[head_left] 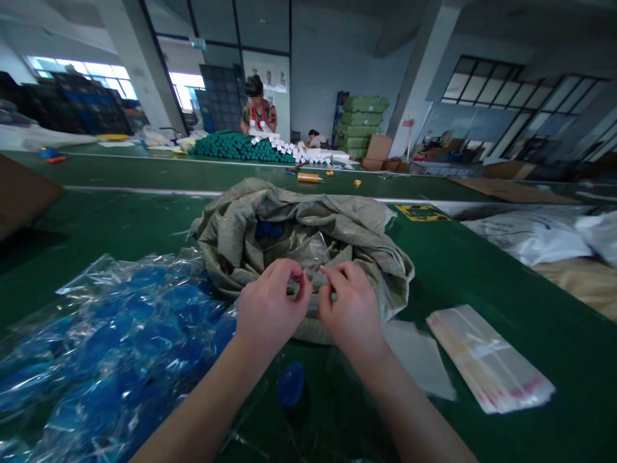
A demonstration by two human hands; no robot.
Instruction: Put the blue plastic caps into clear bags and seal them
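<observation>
My left hand [272,300] and my right hand [351,307] are close together in front of an open woven sack, each with thumb and fingertips pinched. Between them is thin clear plastic, apparently a clear plastic bag [318,249], whose corner stands up past my fingertips. The woven sack [231,235] has its rim rolled down, and blue pieces [270,229] show inside. Below my hands lies a rounded blue piece [291,384], with faint clear film around it. Left of my left arm is a pile of bagged blue pieces [154,334].
At right lie a banded stack of clear bags [489,360] and loose flat bags [419,357]. A cardboard box [24,196] stands at far left. Beyond the sack are an orange roll [309,177] and green rods [241,146], with a co-worker [259,112] behind them.
</observation>
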